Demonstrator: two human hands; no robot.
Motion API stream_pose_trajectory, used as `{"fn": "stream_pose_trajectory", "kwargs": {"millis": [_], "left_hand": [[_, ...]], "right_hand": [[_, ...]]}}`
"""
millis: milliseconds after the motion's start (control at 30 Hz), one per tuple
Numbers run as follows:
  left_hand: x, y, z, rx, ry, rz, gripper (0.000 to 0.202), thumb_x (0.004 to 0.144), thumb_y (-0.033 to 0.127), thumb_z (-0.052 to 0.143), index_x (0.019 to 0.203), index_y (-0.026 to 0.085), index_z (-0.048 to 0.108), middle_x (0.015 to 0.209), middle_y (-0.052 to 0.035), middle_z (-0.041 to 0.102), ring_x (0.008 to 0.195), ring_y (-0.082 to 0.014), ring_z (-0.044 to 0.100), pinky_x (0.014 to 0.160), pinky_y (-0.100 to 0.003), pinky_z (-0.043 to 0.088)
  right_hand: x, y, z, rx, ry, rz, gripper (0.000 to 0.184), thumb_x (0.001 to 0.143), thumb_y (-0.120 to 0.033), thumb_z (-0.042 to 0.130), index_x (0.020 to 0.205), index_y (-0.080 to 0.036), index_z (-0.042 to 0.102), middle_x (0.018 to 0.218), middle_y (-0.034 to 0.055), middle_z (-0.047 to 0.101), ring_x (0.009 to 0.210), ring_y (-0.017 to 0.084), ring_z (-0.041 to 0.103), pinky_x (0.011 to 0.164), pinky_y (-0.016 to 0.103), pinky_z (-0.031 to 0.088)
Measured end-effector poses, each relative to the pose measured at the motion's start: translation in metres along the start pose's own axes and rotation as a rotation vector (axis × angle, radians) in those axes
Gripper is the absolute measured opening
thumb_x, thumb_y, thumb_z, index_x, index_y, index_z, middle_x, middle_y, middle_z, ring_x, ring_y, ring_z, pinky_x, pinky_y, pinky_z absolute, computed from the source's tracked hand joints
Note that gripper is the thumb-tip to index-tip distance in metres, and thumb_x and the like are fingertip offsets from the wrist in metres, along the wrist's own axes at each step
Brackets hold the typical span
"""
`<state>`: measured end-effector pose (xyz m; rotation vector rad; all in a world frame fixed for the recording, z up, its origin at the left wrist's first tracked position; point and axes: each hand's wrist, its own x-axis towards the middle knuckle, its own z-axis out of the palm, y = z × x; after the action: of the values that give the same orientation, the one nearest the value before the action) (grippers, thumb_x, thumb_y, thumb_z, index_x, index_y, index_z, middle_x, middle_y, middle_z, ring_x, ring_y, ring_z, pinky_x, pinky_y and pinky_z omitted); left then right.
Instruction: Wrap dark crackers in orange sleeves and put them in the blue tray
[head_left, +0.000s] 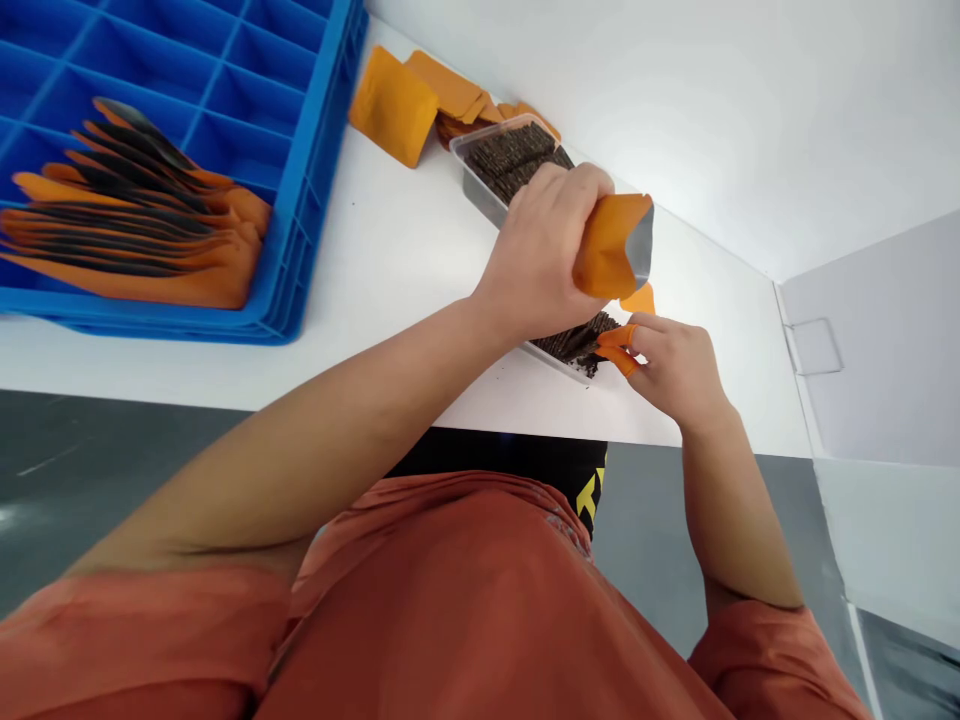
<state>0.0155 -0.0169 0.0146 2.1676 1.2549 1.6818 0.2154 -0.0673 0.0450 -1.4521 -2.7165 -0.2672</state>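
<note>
My left hand (536, 250) is closed around an orange pouch (606, 248), whose open mouth faces right and shows a silvery lining. It is held above a clear plastic tub (484, 200) full of thin dark brown sticks (514, 155). At the tub's near end, my right hand (679, 365) pinches some of the dark sticks between thumb and finger. Orange finger covers (616, 338) sit on those fingertips. How many sticks are in the pinch I cannot make out. My left hand and the pouch hide the tub's middle.
On the left, a blue divided crate (289, 250) holds a row of orange pouches (195, 285). More flat orange pouches (394, 105) lie behind the tub on the white table (397, 260). A white wall (675, 90) rises along the table's back edge.
</note>
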Motion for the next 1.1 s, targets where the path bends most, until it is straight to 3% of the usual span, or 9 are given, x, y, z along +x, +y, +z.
{"fn": "stream_pose_trajectory", "kwargs": {"millis": [167, 233, 333, 400, 467, 633, 867, 1000, 1100], "left_hand": [[0.0, -0.001, 0.0, 0.001, -0.055, -0.012, 0.028, 0.077, 0.02, 0.062, 0.096, 0.024, 0.041, 0.099, -0.0099, 0.063, 0.097, -0.0288, 0.056, 0.084, -0.042, 0.044], [0.0, -0.003, 0.0, 0.012, -0.047, 0.007, 0.028, 0.077, 0.019, 0.061, 0.095, 0.025, 0.041, 0.1, -0.0105, 0.064, 0.098, -0.0302, 0.056, 0.084, -0.044, 0.044], [-0.001, -0.005, 0.001, 0.039, -0.06, 0.021, 0.029, 0.076, 0.019, 0.062, 0.096, 0.026, 0.042, 0.098, -0.0101, 0.065, 0.097, -0.0303, 0.056, 0.082, -0.043, 0.044], [-0.002, -0.006, 0.003, 0.062, -0.083, 0.026, 0.03, 0.075, 0.02, 0.063, 0.097, 0.025, 0.043, 0.097, -0.0098, 0.064, 0.095, -0.0296, 0.056, 0.079, -0.042, 0.044], [-0.002, -0.007, 0.004, 0.085, -0.068, 0.044, 0.03, 0.074, 0.021, 0.062, 0.098, 0.024, 0.044, 0.095, -0.0099, 0.065, 0.093, -0.0292, 0.056, 0.076, -0.042, 0.044], [-0.003, -0.007, 0.004, 0.07, -0.015, 0.043, 0.025, 0.078, 0.027, 0.061, 0.097, 0.025, 0.046, 0.092, -0.0096, 0.065, 0.091, -0.0306, 0.058, 0.076, -0.045, 0.045], [-0.004, -0.005, 0.004, 0.082, -0.037, 0.083, 0.025, 0.078, 0.022, 0.061, 0.101, 0.024, 0.051, 0.098, -0.0105, 0.067, 0.096, -0.031, 0.059, 0.082, -0.046, 0.047], [-0.005, -0.005, 0.004, 0.141, 0.002, 0.126, 0.028, 0.079, 0.02, 0.061, 0.106, 0.019, 0.056, 0.102, -0.0127, 0.067, 0.099, -0.0313, 0.06, 0.083, -0.046, 0.047], [-0.005, -0.006, 0.002, 0.159, -0.017, 0.114, 0.03, 0.081, 0.022, 0.06, 0.111, 0.023, 0.056, 0.106, -0.0109, 0.068, 0.103, -0.0312, 0.06, 0.085, -0.047, 0.047]], "right_hand": [[-0.008, 0.009, -0.017, 0.296, 0.184, 0.06, 0.015, 0.092, -0.037, 0.068, 0.088, -0.025, 0.077, 0.068, -0.002, 0.06, 0.057, 0.012, 0.048, 0.056, 0.029, 0.033], [-0.01, 0.01, -0.03, 0.42, 0.379, 0.1, 0.008, 0.087, -0.035, 0.075, 0.085, -0.027, 0.076, 0.063, -0.0039, 0.055, 0.056, 0.012, 0.048, 0.057, 0.03, 0.037], [-0.01, 0.007, -0.046, 0.617, 0.808, 0.175, 0.012, 0.079, -0.03, 0.082, 0.077, -0.026, 0.071, 0.06, -0.0058, 0.049, 0.054, 0.012, 0.047, 0.054, 0.031, 0.037], [-0.008, -0.001, -0.05, 0.772, 0.962, 0.24, 0.017, 0.078, -0.029, 0.083, 0.074, -0.025, 0.067, 0.06, -0.0067, 0.047, 0.049, 0.011, 0.043, 0.049, 0.03, 0.038], [-0.006, -0.013, -0.047, 0.923, 0.938, 0.315, 0.017, 0.079, -0.029, 0.082, 0.076, -0.025, 0.066, 0.059, -0.0074, 0.047, 0.045, 0.009, 0.037, 0.044, 0.03, 0.039], [-0.001, -0.036, -0.03, 1.121, 0.728, 0.422, 0.015, 0.079, -0.029, 0.081, 0.081, -0.027, 0.066, 0.06, -0.0076, 0.05, 0.045, 0.009, 0.042, 0.043, 0.029, 0.041], [0.004, -0.039, -0.025, 1.024, 0.722, 0.476, 0.012, 0.075, -0.023, 0.078, 0.074, -0.023, 0.066, 0.055, -0.0088, 0.04, 0.048, 0.009, 0.041, 0.048, 0.027, 0.044], [0.0, -0.04, -0.028, 0.931, 0.617, 0.476, 0.013, 0.076, -0.026, 0.076, 0.075, -0.023, 0.064, 0.058, -0.0086, 0.043, 0.05, 0.008, 0.045, 0.051, 0.027, 0.049], [-0.003, -0.04, -0.03, 0.897, 0.554, 0.48, 0.013, 0.076, -0.029, 0.078, 0.078, -0.023, 0.066, 0.059, -0.008, 0.045, 0.052, 0.008, 0.045, 0.048, 0.026, 0.048]]}}
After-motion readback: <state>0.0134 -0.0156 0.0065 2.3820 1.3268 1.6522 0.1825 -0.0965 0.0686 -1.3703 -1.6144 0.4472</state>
